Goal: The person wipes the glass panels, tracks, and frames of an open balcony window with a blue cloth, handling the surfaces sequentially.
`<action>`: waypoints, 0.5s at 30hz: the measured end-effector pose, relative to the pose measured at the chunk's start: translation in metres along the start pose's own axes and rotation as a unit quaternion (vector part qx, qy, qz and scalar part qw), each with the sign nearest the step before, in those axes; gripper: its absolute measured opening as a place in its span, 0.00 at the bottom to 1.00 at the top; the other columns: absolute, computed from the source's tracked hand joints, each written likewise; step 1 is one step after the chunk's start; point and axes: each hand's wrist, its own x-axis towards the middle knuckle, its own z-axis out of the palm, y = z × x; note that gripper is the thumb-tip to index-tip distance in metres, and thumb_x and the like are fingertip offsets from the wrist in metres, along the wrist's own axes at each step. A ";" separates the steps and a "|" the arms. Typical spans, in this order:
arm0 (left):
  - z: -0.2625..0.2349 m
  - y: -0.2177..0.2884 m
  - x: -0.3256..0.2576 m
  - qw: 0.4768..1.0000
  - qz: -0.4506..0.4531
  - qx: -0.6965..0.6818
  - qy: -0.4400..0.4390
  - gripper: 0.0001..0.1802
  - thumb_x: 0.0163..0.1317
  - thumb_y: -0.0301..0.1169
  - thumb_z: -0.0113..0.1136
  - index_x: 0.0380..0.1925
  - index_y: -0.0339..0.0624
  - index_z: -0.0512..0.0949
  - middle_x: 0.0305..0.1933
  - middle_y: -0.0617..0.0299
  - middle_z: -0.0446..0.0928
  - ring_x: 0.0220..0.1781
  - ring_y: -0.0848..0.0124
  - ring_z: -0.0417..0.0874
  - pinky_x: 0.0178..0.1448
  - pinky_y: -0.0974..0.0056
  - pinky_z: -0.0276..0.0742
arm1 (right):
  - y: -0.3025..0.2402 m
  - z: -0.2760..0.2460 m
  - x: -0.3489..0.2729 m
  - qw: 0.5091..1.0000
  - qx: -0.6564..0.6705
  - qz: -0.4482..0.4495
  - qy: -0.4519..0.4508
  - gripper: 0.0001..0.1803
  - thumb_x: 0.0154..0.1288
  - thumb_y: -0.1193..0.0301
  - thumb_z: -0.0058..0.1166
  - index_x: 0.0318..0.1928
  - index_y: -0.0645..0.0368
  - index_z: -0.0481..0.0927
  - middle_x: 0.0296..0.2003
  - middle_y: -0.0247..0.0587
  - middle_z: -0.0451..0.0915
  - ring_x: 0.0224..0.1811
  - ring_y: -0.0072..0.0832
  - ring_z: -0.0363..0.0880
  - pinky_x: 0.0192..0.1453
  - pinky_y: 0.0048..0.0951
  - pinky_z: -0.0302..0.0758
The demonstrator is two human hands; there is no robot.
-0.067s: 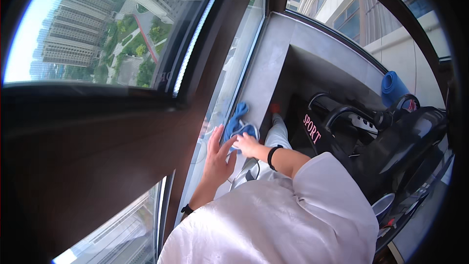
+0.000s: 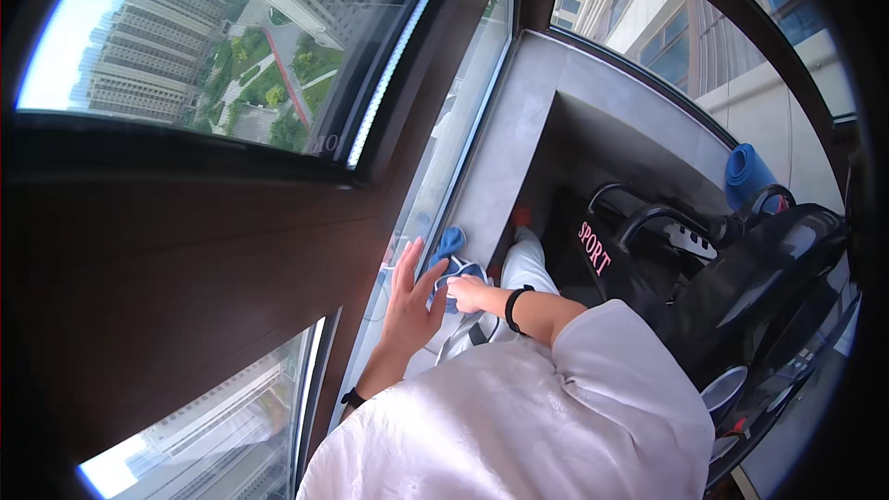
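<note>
A single blue cloth [image 2: 450,255] lay bunched against the lower part of the window pane [image 2: 444,143], at the edge where the glass met the grey stone sill [image 2: 519,130]. The right hand [image 2: 468,293] was clenched around the lower part of that cloth, fingers curled in, pressing it to the glass; a black band [image 2: 512,308] circled that wrist. The left hand [image 2: 410,301] was spread wide open, fingers splayed and pointing up, its palm flat against the pane just beside the cloth, holding nothing. A second black band [image 2: 352,398] sat on the left wrist, so two bands showed in all, one per arm.

Set against the picture a moment before, both hands kept much the same places on the glass; the cloth stayed in the right hand's grip, and the left palm remained flat, with no clear shift that could be told.

Both arms came out of a white garment [image 2: 519,417] filling the lower middle. To the right of the sill stood one black exercise machine [image 2: 741,268] with curved handles, and a rolled blue mat [image 2: 748,174] leaned behind it near the far right pane. The dark brown window frame [image 2: 185,259] crossed the left side.
</note>
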 end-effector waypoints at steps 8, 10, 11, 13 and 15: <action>-0.029 -0.004 -0.028 0.993 0.011 0.113 0.010 0.16 0.55 0.19 0.56 0.44 0.40 0.80 0.65 0.51 0.66 0.68 0.52 0.65 0.69 0.54 0.64 | 0.054 -0.172 0.029 0.906 -0.094 0.103 0.400 0.26 0.50 0.64 0.56 0.52 0.55 0.74 0.55 0.50 0.68 0.55 0.51 0.69 0.55 0.50 0.71; -0.025 -0.009 -0.027 0.992 0.031 0.119 0.015 0.15 0.54 0.18 0.56 0.43 0.39 0.80 0.64 0.52 0.67 0.67 0.53 0.67 0.69 0.54 0.65 | 0.063 -0.234 0.036 0.916 -0.119 0.217 0.315 0.39 0.50 0.56 0.58 0.63 0.53 0.64 0.69 0.53 0.52 0.71 0.57 0.49 0.66 0.62 0.57; -0.025 -0.009 -0.025 0.989 0.034 0.142 0.005 0.15 0.54 0.18 0.57 0.43 0.38 0.80 0.64 0.52 0.67 0.66 0.54 0.68 0.68 0.54 0.67 | 0.087 -0.247 0.051 0.926 -0.081 0.240 0.281 0.44 0.50 0.49 0.60 0.66 0.51 0.61 0.71 0.50 0.48 0.73 0.57 0.42 0.67 0.67 0.52; -0.022 -0.013 -0.031 0.988 0.035 0.149 0.010 0.15 0.53 0.19 0.57 0.43 0.38 0.80 0.64 0.53 0.67 0.65 0.54 0.69 0.66 0.55 0.69 | 0.070 -0.241 0.051 0.926 -0.092 0.296 0.217 0.50 0.47 0.43 0.62 0.68 0.48 0.59 0.71 0.46 0.49 0.72 0.55 0.42 0.66 0.72 0.50; -0.021 -0.014 -0.029 0.987 0.038 0.156 0.020 0.14 0.54 0.19 0.58 0.42 0.38 0.81 0.64 0.52 0.67 0.65 0.54 0.70 0.65 0.55 0.70 | 0.071 -0.208 0.060 0.910 -0.175 0.296 0.232 0.53 0.46 0.39 0.62 0.70 0.45 0.56 0.71 0.45 0.48 0.73 0.53 0.40 0.65 0.74 0.50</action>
